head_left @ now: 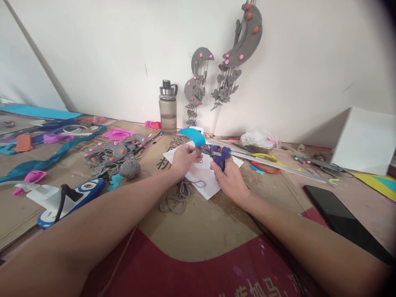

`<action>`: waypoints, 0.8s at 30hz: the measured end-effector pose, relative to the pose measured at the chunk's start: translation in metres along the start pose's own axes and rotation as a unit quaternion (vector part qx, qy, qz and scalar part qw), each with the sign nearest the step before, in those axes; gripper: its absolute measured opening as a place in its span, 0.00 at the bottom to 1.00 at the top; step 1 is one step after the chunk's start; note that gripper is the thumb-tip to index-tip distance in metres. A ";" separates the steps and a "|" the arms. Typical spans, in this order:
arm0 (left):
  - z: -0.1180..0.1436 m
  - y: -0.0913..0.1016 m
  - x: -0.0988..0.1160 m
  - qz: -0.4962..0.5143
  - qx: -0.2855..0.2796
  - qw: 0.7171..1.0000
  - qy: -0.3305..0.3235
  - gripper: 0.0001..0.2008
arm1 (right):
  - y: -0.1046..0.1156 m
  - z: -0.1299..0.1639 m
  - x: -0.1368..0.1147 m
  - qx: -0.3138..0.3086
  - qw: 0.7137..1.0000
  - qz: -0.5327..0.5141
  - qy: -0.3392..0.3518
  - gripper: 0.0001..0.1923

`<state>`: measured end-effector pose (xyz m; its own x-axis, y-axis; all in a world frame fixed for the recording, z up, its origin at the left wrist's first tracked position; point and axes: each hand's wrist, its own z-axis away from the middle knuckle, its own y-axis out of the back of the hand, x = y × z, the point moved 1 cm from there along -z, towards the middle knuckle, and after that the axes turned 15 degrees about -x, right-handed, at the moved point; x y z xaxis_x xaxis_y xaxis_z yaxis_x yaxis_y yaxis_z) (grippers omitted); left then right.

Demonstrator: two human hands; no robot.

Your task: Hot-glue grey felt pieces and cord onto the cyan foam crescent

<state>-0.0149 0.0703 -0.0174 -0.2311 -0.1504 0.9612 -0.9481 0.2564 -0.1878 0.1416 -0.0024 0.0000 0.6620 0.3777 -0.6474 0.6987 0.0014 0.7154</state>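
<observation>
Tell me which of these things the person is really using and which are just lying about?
In use:
right hand gripping the blue glue gun
left hand holding the blue crescent piece
white sheet beneath
grey yarn strand

Lying about:
water bottle
yarn ball
scissors
phone
white box

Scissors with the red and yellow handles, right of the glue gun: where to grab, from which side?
Take the scissors by the handle loops, coming from above on the near side. They lie flat on the cardboard, loops toward the right hand, blades pointing away under long sticks, so the blade end is cluttered.
</observation>
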 end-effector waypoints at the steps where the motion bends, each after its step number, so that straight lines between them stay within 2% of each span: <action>1: 0.000 0.000 0.000 0.002 0.001 1.000 0.001 0.08 | 0.000 0.000 0.000 0.000 1.000 0.001 -0.001 0.17; 24: 0.003 -0.001 0.008 0.025 0.024 0.999 -0.030 0.03 | 0.001 0.000 0.000 0.017 1.000 0.008 -0.011 0.17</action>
<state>-0.0160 0.0661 -0.0101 -0.2890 -0.1951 0.9372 -0.9444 0.2182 -0.2458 0.1425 -0.0022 0.0003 0.6791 0.3573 -0.6412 0.6961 -0.0362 0.7171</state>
